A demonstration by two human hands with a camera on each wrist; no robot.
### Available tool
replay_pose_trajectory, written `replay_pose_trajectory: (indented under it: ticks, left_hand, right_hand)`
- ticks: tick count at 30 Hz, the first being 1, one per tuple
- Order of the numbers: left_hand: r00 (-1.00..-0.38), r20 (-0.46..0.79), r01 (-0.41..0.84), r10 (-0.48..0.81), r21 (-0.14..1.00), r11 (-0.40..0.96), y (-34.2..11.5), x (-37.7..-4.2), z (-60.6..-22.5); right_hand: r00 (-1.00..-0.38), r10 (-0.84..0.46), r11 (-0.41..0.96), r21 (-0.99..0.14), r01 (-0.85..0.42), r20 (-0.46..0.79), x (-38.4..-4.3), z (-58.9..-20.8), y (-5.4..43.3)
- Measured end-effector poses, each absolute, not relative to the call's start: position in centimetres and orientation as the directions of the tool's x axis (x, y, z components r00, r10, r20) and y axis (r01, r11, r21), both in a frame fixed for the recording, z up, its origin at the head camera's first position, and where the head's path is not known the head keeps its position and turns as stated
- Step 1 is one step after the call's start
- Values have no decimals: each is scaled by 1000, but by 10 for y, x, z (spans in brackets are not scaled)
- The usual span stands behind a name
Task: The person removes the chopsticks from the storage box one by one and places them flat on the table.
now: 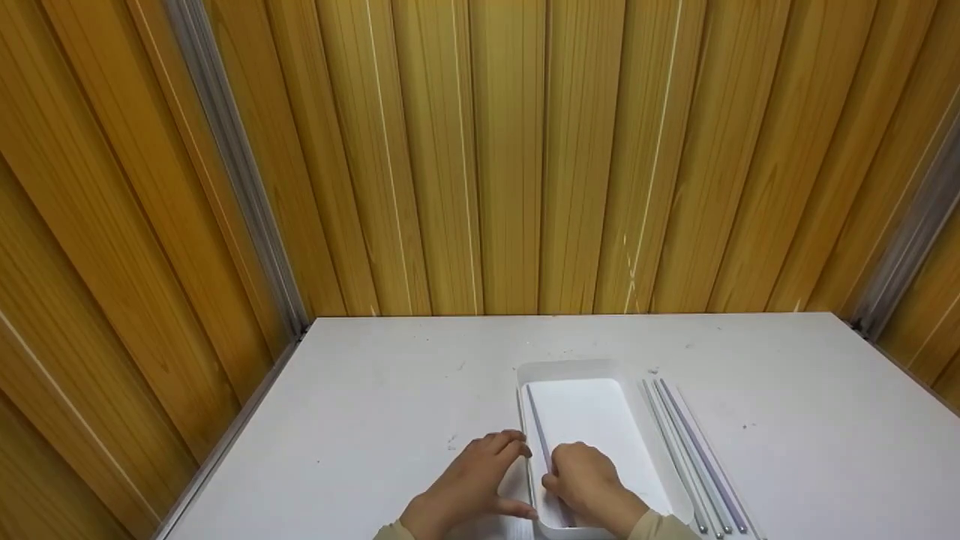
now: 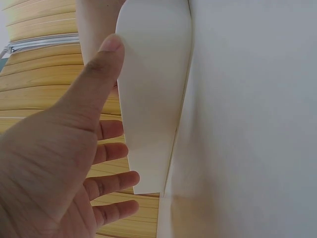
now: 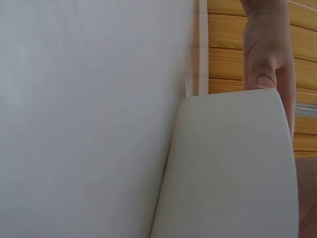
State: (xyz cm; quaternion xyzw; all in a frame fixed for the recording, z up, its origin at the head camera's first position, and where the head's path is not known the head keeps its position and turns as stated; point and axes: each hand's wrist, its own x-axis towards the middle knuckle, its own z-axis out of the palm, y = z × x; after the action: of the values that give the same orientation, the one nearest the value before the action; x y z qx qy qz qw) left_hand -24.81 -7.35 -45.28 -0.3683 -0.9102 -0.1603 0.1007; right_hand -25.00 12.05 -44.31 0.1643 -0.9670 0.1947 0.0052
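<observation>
A long white plastic tray [image 1: 566,370] lies on the table, with one thin chopstick [image 1: 538,421] along its left inner side. My right hand [image 1: 589,480] reaches into the tray with curled fingers and pinches that chopstick near its close end. At the tray's left wall is my left hand [image 1: 476,474], thumb and fingers spread and only lightly bent. The left wrist view shows the left thumb [image 2: 94,82] at the rim of the tray's outer wall [image 2: 153,99]. In the right wrist view, the tray wall [image 3: 233,163] hides the right fingers.
Several thin metal chopsticks [image 1: 686,450] lie side by side on the table, right of the tray. The white table [image 1: 390,405] carries small dark marks. Wood-patterned panels [image 1: 510,157] stand behind it and on both sides.
</observation>
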Motion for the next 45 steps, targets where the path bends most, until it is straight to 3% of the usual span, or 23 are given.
replay_pose_trajectory:
  ticks: [22,45]
  left_hand:
    - [-693,318,717,646,222,660,-74,-248,-451]
    - [-684,321,723,654,183,666,-73,-249,-452]
  right_hand:
    - [-969,-241,906,-347,-244,53,-248,-435,136]
    - [-963,-252,885,-380,-269,94,-247,-436,151]
